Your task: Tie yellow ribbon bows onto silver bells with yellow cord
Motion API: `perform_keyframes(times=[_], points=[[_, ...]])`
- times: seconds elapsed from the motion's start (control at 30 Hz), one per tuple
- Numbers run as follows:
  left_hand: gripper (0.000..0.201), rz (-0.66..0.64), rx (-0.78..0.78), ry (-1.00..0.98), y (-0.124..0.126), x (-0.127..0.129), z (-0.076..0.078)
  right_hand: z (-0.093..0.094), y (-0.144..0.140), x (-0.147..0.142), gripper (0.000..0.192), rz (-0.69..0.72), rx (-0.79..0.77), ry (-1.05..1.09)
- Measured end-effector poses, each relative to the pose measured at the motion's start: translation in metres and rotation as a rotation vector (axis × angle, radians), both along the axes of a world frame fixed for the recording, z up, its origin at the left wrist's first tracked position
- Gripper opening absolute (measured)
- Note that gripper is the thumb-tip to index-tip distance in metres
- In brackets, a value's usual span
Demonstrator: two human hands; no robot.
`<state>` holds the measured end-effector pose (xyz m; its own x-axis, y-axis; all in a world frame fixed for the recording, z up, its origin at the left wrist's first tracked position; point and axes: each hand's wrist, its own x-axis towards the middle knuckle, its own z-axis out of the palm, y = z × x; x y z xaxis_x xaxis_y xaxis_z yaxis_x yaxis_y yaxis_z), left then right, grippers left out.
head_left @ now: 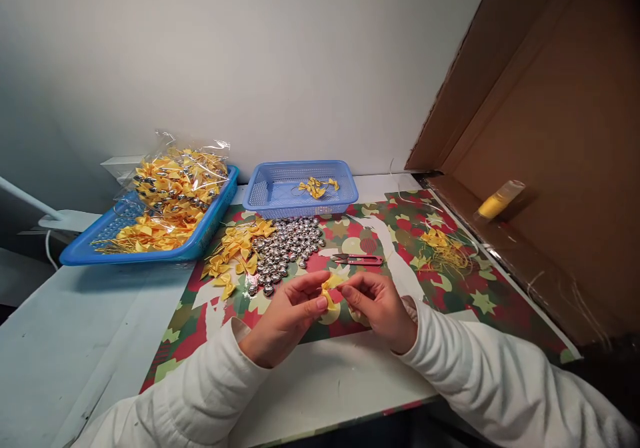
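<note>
My left hand (287, 318) and my right hand (381, 307) meet near the table's front edge, both in white sleeves. Between their fingertips they pinch a small yellow ribbon bow (331, 289). Just beyond the hands lies a pile of silver bells (286, 251), with loose yellow bows (234, 251) to its left. Red thread snips (358, 259) lie on the patterned paper (450, 295) right behind my right hand. A small blue basket (300, 188) at the back holds a few finished bows.
A large blue tray (150, 235) at the left holds a clear bag full of yellow bows with bells. Yellow thread scraps (443, 248) lie at the right. A cardboard wall (550, 135) with a yellow thread spool (497, 201) stands on the right.
</note>
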<state>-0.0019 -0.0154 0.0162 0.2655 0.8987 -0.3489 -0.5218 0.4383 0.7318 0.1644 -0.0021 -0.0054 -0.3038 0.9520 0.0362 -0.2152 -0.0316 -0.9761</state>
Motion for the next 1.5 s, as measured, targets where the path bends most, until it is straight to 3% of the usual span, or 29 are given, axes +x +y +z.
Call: perform_keyframes(times=[1.5], points=[[0.035,-0.016,0.035,-0.026,-0.0004,0.0005,-0.0013,0.0046,-0.0012,0.0017,0.027,-0.044,0.089,-0.057]])
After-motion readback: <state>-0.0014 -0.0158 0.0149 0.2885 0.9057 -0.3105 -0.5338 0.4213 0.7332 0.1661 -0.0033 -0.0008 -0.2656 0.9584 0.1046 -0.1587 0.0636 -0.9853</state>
